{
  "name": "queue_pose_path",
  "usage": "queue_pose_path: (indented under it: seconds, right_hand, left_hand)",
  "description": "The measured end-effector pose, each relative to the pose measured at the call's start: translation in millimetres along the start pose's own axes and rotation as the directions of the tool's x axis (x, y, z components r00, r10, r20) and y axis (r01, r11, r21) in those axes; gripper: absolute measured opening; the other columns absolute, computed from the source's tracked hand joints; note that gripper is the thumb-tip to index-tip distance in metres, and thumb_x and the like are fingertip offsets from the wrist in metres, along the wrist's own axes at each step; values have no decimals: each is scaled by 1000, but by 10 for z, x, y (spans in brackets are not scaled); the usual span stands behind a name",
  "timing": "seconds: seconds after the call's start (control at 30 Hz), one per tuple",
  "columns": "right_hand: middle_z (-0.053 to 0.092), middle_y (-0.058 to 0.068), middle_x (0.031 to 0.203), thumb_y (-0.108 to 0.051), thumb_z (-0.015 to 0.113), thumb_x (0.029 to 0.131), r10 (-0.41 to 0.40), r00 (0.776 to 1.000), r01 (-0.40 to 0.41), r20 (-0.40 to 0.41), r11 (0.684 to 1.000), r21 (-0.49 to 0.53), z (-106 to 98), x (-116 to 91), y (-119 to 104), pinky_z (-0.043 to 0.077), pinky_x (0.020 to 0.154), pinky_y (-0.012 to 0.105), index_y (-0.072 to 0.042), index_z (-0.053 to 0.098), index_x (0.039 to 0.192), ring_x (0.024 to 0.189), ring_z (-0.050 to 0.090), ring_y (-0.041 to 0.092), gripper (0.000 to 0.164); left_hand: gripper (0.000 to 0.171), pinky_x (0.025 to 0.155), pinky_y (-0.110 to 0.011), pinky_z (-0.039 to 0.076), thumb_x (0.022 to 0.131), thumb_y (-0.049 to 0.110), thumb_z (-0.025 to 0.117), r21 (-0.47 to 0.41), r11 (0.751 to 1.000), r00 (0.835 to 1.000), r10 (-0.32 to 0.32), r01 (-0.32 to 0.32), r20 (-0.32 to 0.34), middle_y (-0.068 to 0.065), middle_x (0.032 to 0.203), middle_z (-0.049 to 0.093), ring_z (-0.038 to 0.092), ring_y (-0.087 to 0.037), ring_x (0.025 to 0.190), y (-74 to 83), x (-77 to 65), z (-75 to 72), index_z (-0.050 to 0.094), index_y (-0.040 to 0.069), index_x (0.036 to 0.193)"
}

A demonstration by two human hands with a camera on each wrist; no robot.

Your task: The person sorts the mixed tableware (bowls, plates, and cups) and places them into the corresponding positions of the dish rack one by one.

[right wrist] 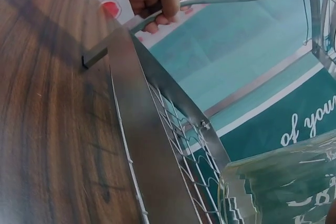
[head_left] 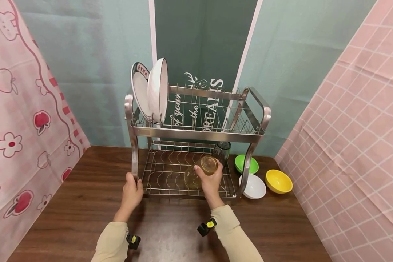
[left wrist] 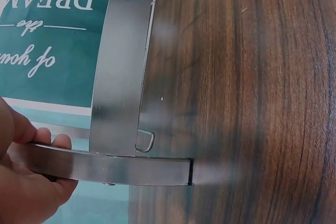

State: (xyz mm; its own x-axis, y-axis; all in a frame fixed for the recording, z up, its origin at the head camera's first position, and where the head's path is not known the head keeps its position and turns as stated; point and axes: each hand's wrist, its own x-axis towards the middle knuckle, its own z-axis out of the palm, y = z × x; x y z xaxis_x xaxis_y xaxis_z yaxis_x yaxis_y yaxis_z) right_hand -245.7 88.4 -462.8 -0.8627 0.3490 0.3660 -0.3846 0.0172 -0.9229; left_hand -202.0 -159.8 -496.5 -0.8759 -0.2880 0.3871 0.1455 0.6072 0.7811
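Note:
My left hand (head_left: pixel 131 191) grips the front left leg (left wrist: pixel 58 162) of a two-tier metal dish rack (head_left: pixel 196 134), low down near the tabletop. In my right hand (head_left: pixel 213 182) is a clear amber drinking glass (head_left: pixel 209 165), held over the front right of the lower wire shelf (head_left: pixel 170 171). Its round base faces up toward the head camera and its body tilts down to the left. The right wrist view shows the ribbed glass wall (right wrist: pixel 283 187) close to the shelf's edge. Behind it, a dark grey glass (head_left: pixel 222 151) stands on the lower shelf.
On the upper tier's left, a rimmed plate (head_left: pixel 140 85) and a white bowl (head_left: pixel 157 91) stand on edge. Green (head_left: pixel 246 164), white (head_left: pixel 253 186) and yellow (head_left: pixel 278 181) bowls sit right of the rack on the wooden table (head_left: pixel 170 233). Fabric curtains surround the table.

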Motion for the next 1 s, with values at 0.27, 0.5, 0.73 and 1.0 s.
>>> queue_pose_path:
  seconds: [0.27, 0.5, 0.73, 1.0]
  right_hand:
    - [53, 14, 115, -16, 84, 65, 2, 1000, -1, 8, 992, -127, 63, 174, 83, 38, 93, 42, -2, 41, 121, 107, 50, 28, 72]
    - [48, 17, 119, -21, 83, 68, 69, 997, -65, 21, 985, -161, 153, 337, 171, 36, 93, 44, -2, 36, 127, 110, 47, 31, 78]
    - [50, 19, 118, -21, 82, 69, 65, 997, -51, 52, 973, -226, 232, 575, 193, 37, 93, 43, -1, 35, 129, 110, 48, 31, 79]
    - [50, 19, 119, -20, 81, 71, 87, 993, -66, 74, 966, -251, 278, 730, 275, 38, 93, 42, -2, 34, 129, 110, 49, 31, 77]
  left_hand:
    - [17, 63, -52, 40, 90, -2, 48, 1, 999, 999, -34, 34, 38, -23, 77, 54, 51, -40, 69, 30, -40, -8, 34, -2, 100]
    - [17, 63, -52, 40, 89, -4, 48, -6, 1000, 1000, -17, 17, 27, -24, 77, 54, 51, -40, 68, 11, -44, -12, 35, -2, 100]
    - [18, 61, -50, 40, 86, -8, 50, -3, 998, 998, 61, -61, -17, -22, 80, 55, 51, -37, 65, -7, -29, 9, 37, -3, 98]
    - [20, 61, -51, 41, 84, -9, 51, -2, 995, 994, 97, -98, -43, -22, 80, 56, 52, -37, 64, -19, -22, 26, 37, -3, 97]
